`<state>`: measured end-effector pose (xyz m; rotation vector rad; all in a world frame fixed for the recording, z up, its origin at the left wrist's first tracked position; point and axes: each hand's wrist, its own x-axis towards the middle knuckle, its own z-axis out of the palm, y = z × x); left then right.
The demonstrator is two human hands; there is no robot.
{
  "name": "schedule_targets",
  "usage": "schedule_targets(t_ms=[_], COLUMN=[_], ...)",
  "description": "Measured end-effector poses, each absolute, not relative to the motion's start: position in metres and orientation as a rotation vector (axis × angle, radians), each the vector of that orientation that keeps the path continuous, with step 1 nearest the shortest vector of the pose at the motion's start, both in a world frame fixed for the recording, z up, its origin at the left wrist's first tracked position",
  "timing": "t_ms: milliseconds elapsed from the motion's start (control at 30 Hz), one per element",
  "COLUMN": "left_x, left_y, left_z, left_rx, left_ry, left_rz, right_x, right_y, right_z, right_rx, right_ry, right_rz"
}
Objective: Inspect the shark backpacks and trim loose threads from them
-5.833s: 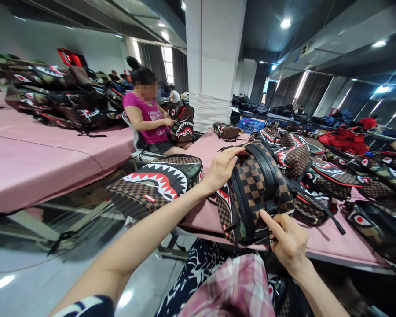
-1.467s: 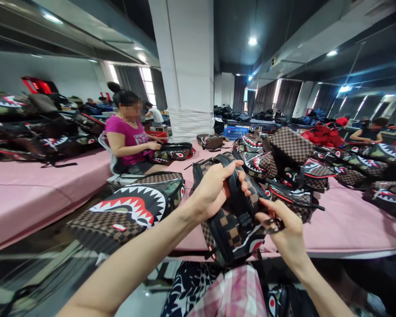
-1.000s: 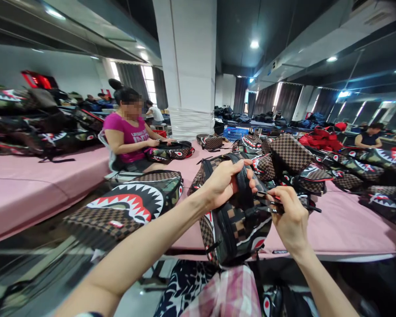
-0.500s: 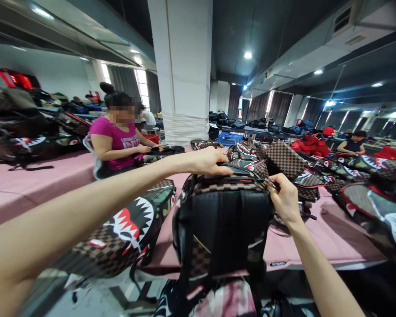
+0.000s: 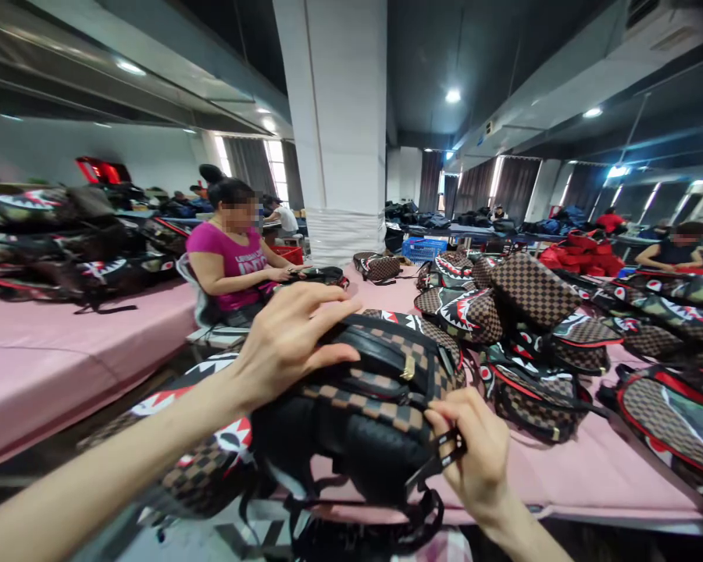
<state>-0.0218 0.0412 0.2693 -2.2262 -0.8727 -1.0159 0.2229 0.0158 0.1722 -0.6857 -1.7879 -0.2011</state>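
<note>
A brown-and-black checkered backpack (image 5: 357, 394) with black straps lies tipped at the pink table's near edge, its padded back toward me. My left hand (image 5: 296, 336) rests over its upper left side, thumb and fingers spread around the black top part. At the right side of the bag, my right hand (image 5: 472, 445) is closed on a black strap with light markings. A gold zipper pull (image 5: 408, 368) shows on the bag between my hands. Another shark-print bag (image 5: 205, 460) lies to the left, partly hidden by my left forearm.
Shark-print bags (image 5: 469, 312) are piled on the pink table (image 5: 574, 468) to the right. Across the left side sits a person in a pink shirt (image 5: 228, 261), handling a dark bag. A white pillar (image 5: 340, 117) and a blue crate (image 5: 425, 250) stand beyond.
The backpack has tipped over, so its checkered top with the zipper now shows. My left hand has moved left and lower, my right hand lower with the strap. The camera view has shifted left.
</note>
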Motion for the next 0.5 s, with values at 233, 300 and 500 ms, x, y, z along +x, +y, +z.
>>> schedule_targets(t_ms=[233, 300, 500], left_x=[-0.016, -0.015, -0.012], left_y=[-0.023, -0.023, -0.023], left_z=[0.217, 0.204, 0.191], left_rx=[-2.066, -2.047, -2.042], left_ry=[-0.847, -0.896, -0.874], left_rz=[-0.900, -1.024, -1.070], right_x=[0.176, 0.180, 0.211], right_y=[0.010, 0.015, 0.055], right_z=[0.174, 0.170, 0.159], right_rx=[-0.502, -0.450, -0.654], right_ry=[-1.804, -1.794, -1.693], right_rz=[-0.059, 0.109, 0.380])
